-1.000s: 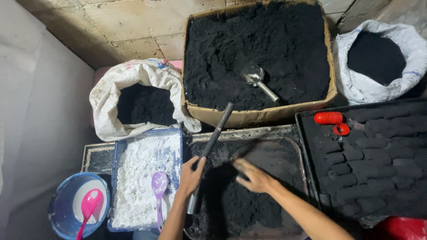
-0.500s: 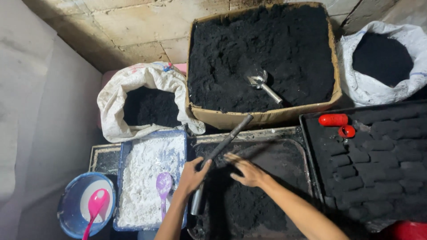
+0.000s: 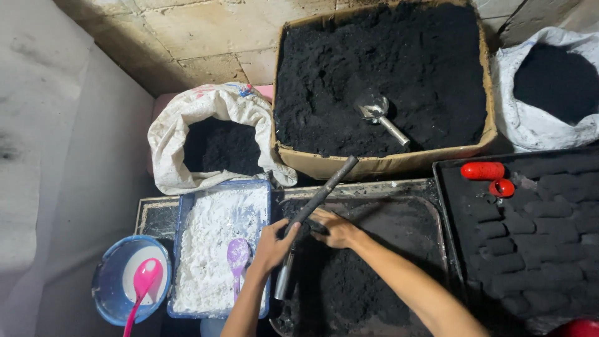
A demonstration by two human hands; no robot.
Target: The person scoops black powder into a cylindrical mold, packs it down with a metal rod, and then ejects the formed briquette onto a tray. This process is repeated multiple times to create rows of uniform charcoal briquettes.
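1. Our left hand (image 3: 272, 244) is wrapped round the mid-section of a long dark metal rod (image 3: 317, 209), fingers clamped on it; the rod runs diagonally, top end up-right near the cardboard box (image 3: 380, 163), shiny lower end down by our left wrist.
2. Our right hand (image 3: 335, 228) sits just right of the rod, fingers curled tog. & touching it; can't tell if it's a full grip.
3. Both hands are over a black metal tray (image 3: 399, 206) w/ a heap of black powder in it.
4. Left of the tray: blue tray (image 3: 181, 249) of white powder w/ a purple spoon (image 3: 237, 257) lying in it.
5. Far left: blue bowl (image 3: 106, 287) w/ a pink spoon (image 3: 142, 284).
6. Above: the box is full of black powder w/ a metal scoop (image 3: 379, 114) stuck in.
7. White sack (image 3: 193, 122) of black powder beside the box on its left; another sack (image 3: 530, 125) top right.
8. Right: black tray of moulded black blocks (image 3: 536, 243); two red cylinders (image 3: 483, 170) at its top edge.
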